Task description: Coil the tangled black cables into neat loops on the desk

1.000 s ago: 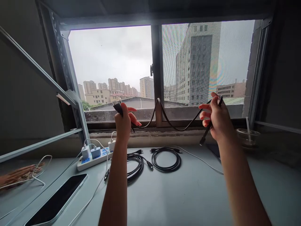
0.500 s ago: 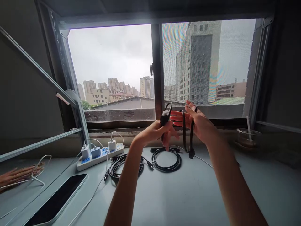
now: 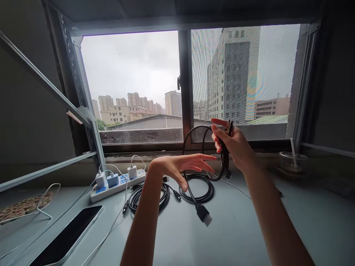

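Observation:
My right hand (image 3: pixel 237 146) is raised above the desk, its fingers closed round a black HDMI cable (image 3: pixel 225 157). Loops of the cable hang below that hand and one wide loop arches to the left. The cable's near plug (image 3: pixel 202 212) dangles free over the desk. My left hand (image 3: pixel 177 165) is open, palm down, with fingers stretched toward the right hand. Cable passes close behind its fingers; I cannot tell whether they touch. Beneath the hands lie two coiled black cables, a left coil (image 3: pixel 164 201) partly hidden by my left forearm and a right coil (image 3: pixel 205 198).
A white power strip (image 3: pixel 118 185) with several chargers stands at the back left. A phone (image 3: pixel 68 234) lies in front of it, with white charging cables around. A patterned mat (image 3: pixel 23 210) is at far left. A plastic cup with a straw (image 3: pixel 292 162) stands back right.
My left hand has let go of the cable's plug end, which now hangs lower, and has opened flat. The right hand has closed round the loops. Another person's hand has left the far left.

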